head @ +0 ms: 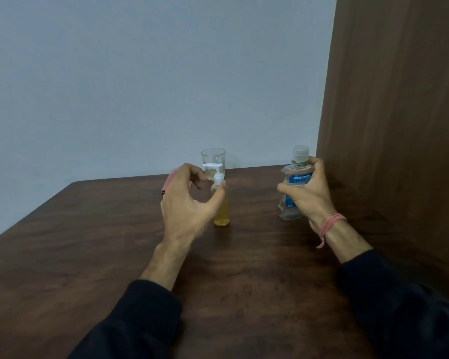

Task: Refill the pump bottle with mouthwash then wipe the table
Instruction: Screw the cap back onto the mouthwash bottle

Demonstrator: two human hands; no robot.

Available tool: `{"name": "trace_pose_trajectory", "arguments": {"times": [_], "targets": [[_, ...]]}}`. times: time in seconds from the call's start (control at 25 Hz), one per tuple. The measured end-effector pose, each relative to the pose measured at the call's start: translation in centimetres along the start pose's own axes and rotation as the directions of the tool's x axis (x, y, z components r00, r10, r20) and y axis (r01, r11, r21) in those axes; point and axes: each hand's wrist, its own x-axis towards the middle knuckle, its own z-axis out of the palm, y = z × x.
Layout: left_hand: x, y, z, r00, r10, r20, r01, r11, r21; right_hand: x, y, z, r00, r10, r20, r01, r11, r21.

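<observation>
A small pump bottle (222,212) with yellow liquid and a white pump head stands upright in the middle of the dark wooden table (114,255). My left hand (189,200) hovers just left of it, fingers curved and spread around the neck, thumb tip near the pump collar, gripping nothing. To the right, my right hand (307,189) grips a clear mouthwash bottle (294,177) with a blue label and a pale cap; the bottle stands upright on or just above the table.
A clear drinking glass (213,158) stands behind the pump bottle near the table's back edge. A pink cloth (167,185) lies behind my left hand, mostly hidden. A brown wooden panel (399,125) rises along the right side; a pale wall is behind.
</observation>
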Motion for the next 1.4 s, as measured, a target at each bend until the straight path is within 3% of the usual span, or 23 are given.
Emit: {"name": "trace_pose_trajectory", "arguments": {"times": [0.12, 0.2, 0.28, 0.6, 0.96, 1.4], "targets": [[0.6, -2.3, -1.2, 0.915, -0.304, 0.264, 0.309, 0.951, 0.024, 0.5, 0.1, -0.8, 0.999, 0.005, -0.036, -0.005, 1.000, 0.009], [0.9, -3.1, -1.5, 0.816, -0.352, 0.460, 0.368, 0.928, 0.057, 0.7, 0.2, -0.9, 0.999, 0.006, -0.039, -0.006, 1.000, 0.013], [0.9, -3.2, -1.2, 0.755, -0.352, 0.553, 0.334, 0.932, 0.137, 0.8, 0.4, -0.9, 0.999, 0.002, -0.041, -0.002, 1.000, 0.012], [0.1, -1.0, 0.8, 0.758, -0.361, 0.543, 0.314, 0.932, 0.182, 1.1, 0.8, -0.8, 0.999, 0.007, -0.047, -0.007, 1.000, 0.008], [-1.7, 1.7, 4.6, 0.836, -0.359, 0.414, 0.274, 0.928, 0.251, 1.5, 1.4, -0.8, 0.998, -0.013, -0.055, 0.013, 1.000, -0.008], [-1.8, 1.9, 5.7, 0.840, -0.354, 0.410, 0.247, 0.924, 0.293, 1.7, 1.6, -1.1, 0.996, -0.081, -0.045, 0.081, 0.997, 0.000]]}}
